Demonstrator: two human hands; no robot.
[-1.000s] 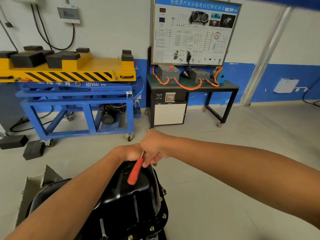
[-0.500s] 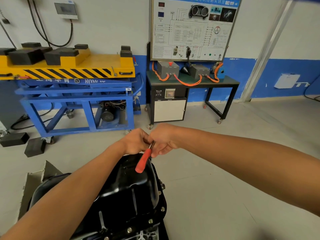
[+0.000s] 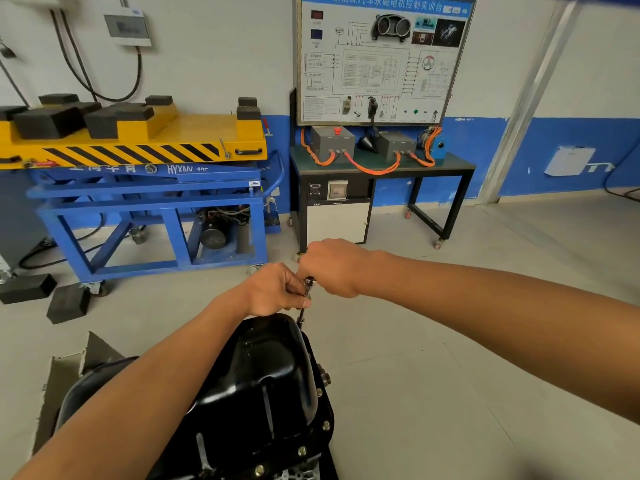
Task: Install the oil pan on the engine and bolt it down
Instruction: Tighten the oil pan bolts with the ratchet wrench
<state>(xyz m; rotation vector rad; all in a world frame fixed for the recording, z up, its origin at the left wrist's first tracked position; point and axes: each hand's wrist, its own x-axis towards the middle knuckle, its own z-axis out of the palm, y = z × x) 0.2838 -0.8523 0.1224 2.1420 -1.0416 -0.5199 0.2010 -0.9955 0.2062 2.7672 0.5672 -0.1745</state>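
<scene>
The black oil pan sits on the engine at the bottom centre, with several bolts along its right flange. Both of my hands meet over the pan's far end. My left hand pinches the metal shaft of the ratchet wrench, which stands nearly upright with its tip at the pan's far rim. My right hand is closed over the wrench's top; the handle is hidden inside it. The bolt under the tip is hidden.
A yellow and blue lift cart stands at the back left, and a training bench with a wiring board at the back centre. Black rubber blocks lie on the floor at left. A cardboard piece sits beside the engine.
The wrench's red handle, seen sticking out toward me before, has swung out of sight under my right hand. Both hands stay at the pan's far end.
</scene>
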